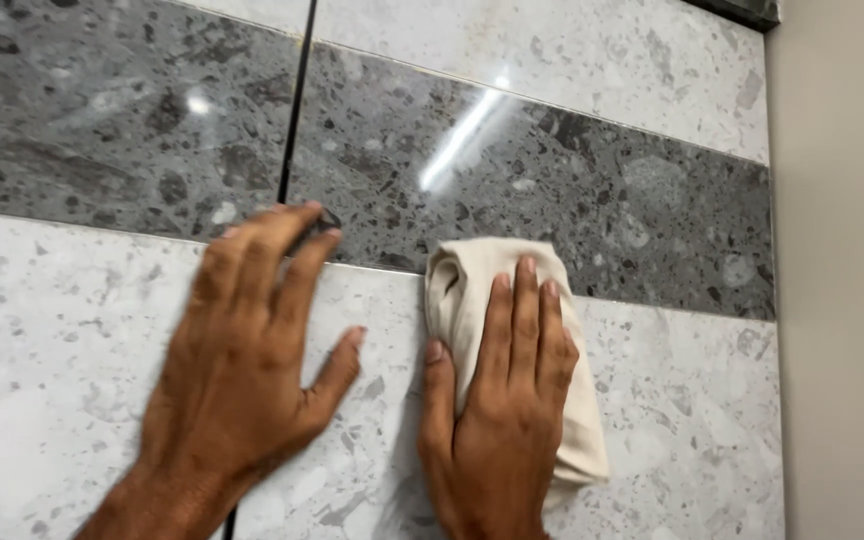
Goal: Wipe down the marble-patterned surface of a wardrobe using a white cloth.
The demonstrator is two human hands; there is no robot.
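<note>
Cloth point(572, 400) half hidden under right hand point(502, 420)

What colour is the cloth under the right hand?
Plain cream-beige cloth, no pattern, pressed flat by the right hand; head view.

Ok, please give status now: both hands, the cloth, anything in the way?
Left hand flat on the light tile, holding nothing. Right hand presses the beige cloth on the tile joint. Nothing blocks the cloth.

Tiled room: glossy grey terrazzo tiles point(572, 190), plain wall point(842, 300).
</note>
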